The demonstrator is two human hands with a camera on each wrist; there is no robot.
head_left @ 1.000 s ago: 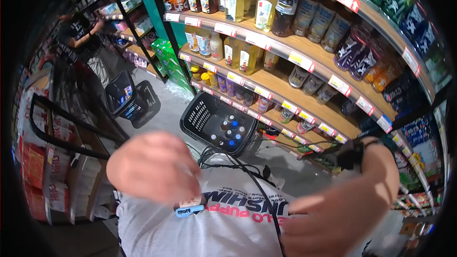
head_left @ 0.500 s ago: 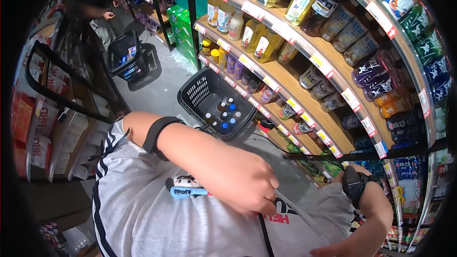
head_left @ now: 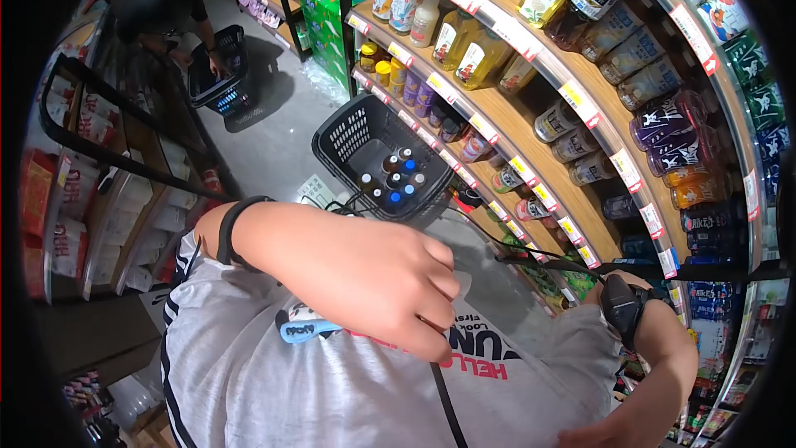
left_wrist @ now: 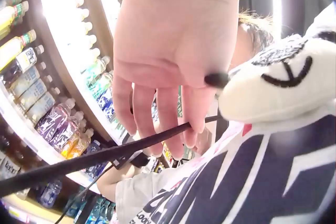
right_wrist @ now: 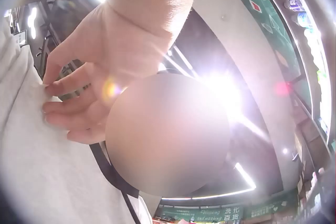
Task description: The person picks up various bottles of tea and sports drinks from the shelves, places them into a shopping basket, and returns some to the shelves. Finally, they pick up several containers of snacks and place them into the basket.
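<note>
In the head view my left hand [head_left: 381, 282] is in front of my chest, back of the hand up. Thumb and fingers pinch a black strap [left_wrist: 105, 157], which runs past the hanging fingers in the left wrist view. A plush panda-like badge [left_wrist: 278, 87] is beside this palm. Low at the right of the head view, my right hand [head_left: 599, 430] is at the side of the grey-white shirt [head_left: 332, 398]. Its bent thumb and fingertips pinch the shirt's cloth in the right wrist view, where a blurred round patch covers part of the scene.
A black basket [head_left: 338, 134] with several capped bottles stands on the floor ahead. Shelves of drinks [head_left: 531, 129] curve along the right, packaged goods [head_left: 70, 236] along the left. Further off, a person [head_left: 153, 8] reaches into another black basket [head_left: 234, 54].
My left hand comes across from the left to the chest strap. My right arm lowers to the shirt's side. The far person bends over the other basket.
</note>
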